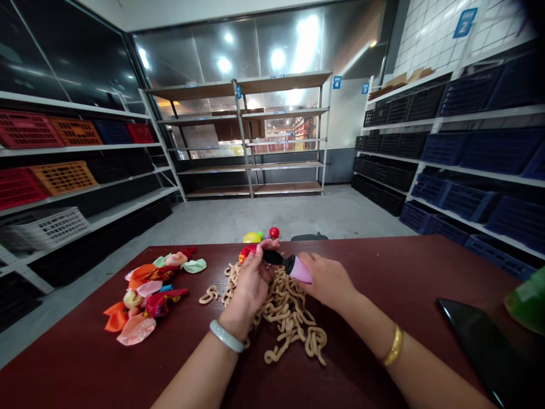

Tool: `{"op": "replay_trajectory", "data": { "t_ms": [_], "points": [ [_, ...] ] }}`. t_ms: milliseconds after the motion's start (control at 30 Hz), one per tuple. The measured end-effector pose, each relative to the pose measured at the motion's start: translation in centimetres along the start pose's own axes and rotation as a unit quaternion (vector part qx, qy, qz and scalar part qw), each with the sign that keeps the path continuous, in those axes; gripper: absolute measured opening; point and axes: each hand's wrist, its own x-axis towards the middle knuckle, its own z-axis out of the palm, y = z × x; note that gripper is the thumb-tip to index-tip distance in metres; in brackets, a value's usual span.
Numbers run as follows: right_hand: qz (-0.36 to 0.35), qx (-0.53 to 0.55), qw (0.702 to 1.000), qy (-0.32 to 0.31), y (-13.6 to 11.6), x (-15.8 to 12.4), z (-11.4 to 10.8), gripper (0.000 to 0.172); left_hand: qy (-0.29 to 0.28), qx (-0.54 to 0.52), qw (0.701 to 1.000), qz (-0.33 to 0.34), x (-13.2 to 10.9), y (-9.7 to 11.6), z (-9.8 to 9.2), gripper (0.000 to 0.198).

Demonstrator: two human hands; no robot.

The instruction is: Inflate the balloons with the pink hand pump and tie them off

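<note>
While likely soft red balloon is being held by curled left hand, pump's lilac end is being gripped by closed right hand.

Over the table, two hands are handling one tool, two bangles are showing; on it, one device is lying, while balloons and strands are overlapping beyond counting.

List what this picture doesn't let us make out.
In the head view:
Red piece: partly covered by the left hand.
Lilac tool: rear end covered by the right hand.
Beige cords: partly hidden by the left hand.
Green object: blurred, cut off by the right edge.
Dark object: lower part hidden by the table.
Shelf labels: print too small.
</note>
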Motion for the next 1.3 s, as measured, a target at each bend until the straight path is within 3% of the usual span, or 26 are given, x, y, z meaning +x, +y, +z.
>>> {"op": "replay_trajectory", "data": {
  "t_ms": [267, 600, 800, 1300],
  "points": [
    [0.007, 0.022, 1.000, -0.011, -0.1, 0.0, 0.2, 0.046, 0.012, -0.059, 0.998, 0.004, 0.1, 0.5, 0.3, 0.025],
    [0.009, 0.024, 1.000, -0.017, 0.0, 0.0, 0.2, 0.048, 0.058, -0.013, 0.996, 0.061, 0.5, 0.8, -0.3, 0.024],
    [0.007, 0.027, 0.999, -0.022, -0.1, -0.1, 0.0, 0.048, 0.096, -0.033, 0.993, 0.062, 0.4, 1.2, 0.4, 0.028],
    [0.001, 0.044, 0.999, 0.003, 0.1, -0.1, -0.1, 0.045, 0.046, -0.003, 0.995, 0.088, 0.4, -0.4, 0.0, 0.028]
  ]
}}
